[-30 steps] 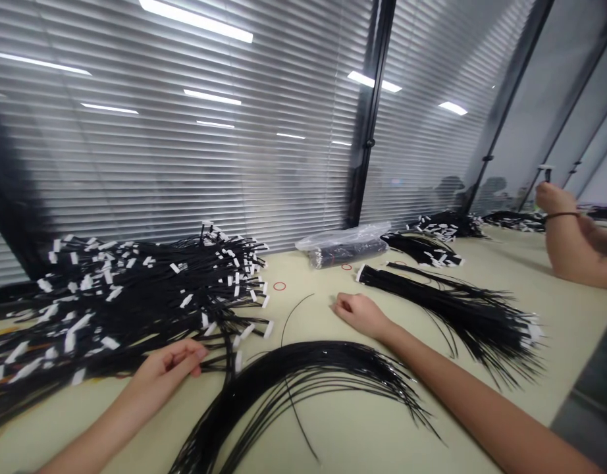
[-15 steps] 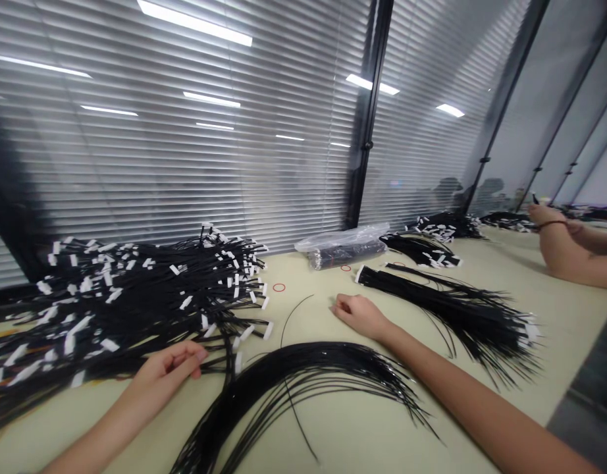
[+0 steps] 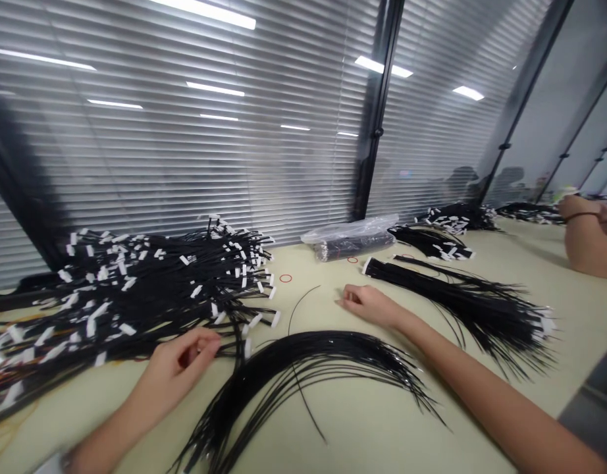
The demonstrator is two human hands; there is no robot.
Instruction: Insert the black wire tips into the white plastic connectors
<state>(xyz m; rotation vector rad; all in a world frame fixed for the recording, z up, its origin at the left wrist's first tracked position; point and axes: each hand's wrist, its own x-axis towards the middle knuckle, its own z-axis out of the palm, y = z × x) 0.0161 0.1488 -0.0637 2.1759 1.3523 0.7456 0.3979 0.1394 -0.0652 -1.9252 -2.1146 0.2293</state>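
Closest to me, the left hand (image 3: 182, 359) sits at the near edge of the heap of black cables (image 3: 150, 289), its grip narrow, with the fingers (image 3: 205, 343) curled among the strands by the white connectors (image 3: 276, 319); I cannot tell whether they pinch a wire. The right hand (image 3: 367, 306) rests on the pale table (image 3: 382, 434), its grip loose and empty, just beside a thin black wire (image 3: 296, 309). Nearer still, a fan of bare black wires (image 3: 303, 368) arcs apart from the heap, probably so its loose strands don't snag on the connectors. To the right lies a combed bundle (image 3: 456, 303), its white-tipped ends lined up, which I judge keeps them easy to find. Farther off, a red rubber band (image 3: 285, 278) lies near a clear plastic bag (image 3: 347, 240) of bundled cables, more bundles (image 3: 432, 240) sit before the window blinds (image 3: 185, 164), and a co-worker's forearm (image 3: 587, 243) rests at far right.
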